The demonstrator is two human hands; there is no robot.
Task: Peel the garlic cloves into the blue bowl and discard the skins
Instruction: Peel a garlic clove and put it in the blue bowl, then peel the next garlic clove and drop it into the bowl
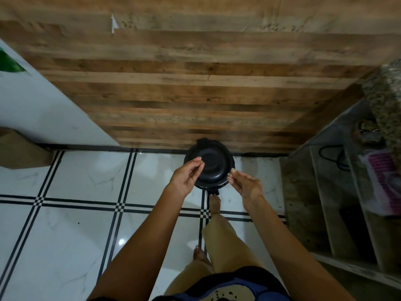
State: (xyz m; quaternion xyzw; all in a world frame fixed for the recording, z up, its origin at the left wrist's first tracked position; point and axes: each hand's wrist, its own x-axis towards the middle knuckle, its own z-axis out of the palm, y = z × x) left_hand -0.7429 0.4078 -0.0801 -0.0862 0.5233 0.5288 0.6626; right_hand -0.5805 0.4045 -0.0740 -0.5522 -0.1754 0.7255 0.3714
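We look straight down at a round black bin [209,168] that stands on the white tiled floor [76,224], close against the wood-patterned wall [195,83]. We cannot tell whether its lid is up or down. Both hands hang above it. The left hand [187,173] is over the bin's left side, its fingers curled and its thumb and forefinger pinched narrow. A small pale fleck [200,158] shows at their tip, and we cannot tell whether it is garlic skin or a nail. The right hand [246,184] is at the bin's right edge. Its thumb meets the first fingers in a narrow pinch while the other fingers lie loose, and we cannot tell what, if anything, it holds. A bare foot [214,203] is set just in front of the bin. A brown paper bag [19,148] sits at the far left, and a speckled stone counter [388,98] with shelves below runs along the right
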